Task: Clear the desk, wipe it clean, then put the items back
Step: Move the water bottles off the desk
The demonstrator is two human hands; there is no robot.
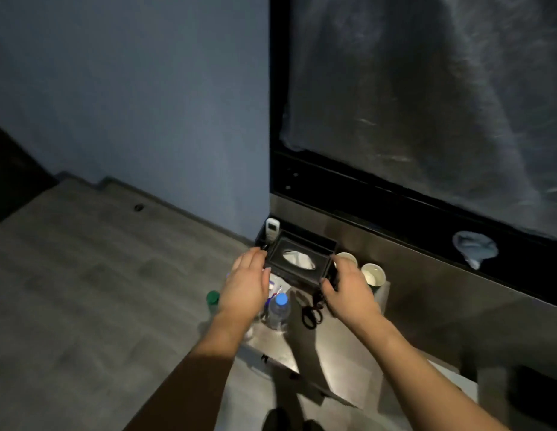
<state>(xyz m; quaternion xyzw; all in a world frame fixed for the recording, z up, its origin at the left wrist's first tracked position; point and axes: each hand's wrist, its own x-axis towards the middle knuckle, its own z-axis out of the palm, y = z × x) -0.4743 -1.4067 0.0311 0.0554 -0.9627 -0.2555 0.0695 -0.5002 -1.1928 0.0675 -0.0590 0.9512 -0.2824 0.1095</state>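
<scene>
Your left hand (244, 283) and right hand (348, 289) hold a black tissue box (297, 262) between them, one at each short end: your left fingers lie fairly straight against its left end, while your right fingers and thumb curl round its right end. The box sits level, its long axis running from hand to hand, slightly farther away on the right, and its oval opening faces up with white tissue showing. A white remote (272, 227) stands upright in a slot just beyond your left fingertips. Under your left hand and just toward you stands a clear bottle with a blue cap (278, 307), and a green-capped bottle (212, 298) stands just left of your left wrist. Black scissors (313, 311) lie between your wrists on the steel surface (342, 362). Two paper cups (373, 273) stand just right of your right hand. Farther right, a crumpled blue-grey cloth (474, 247) rests on the dark window ledge (426, 225).
</scene>
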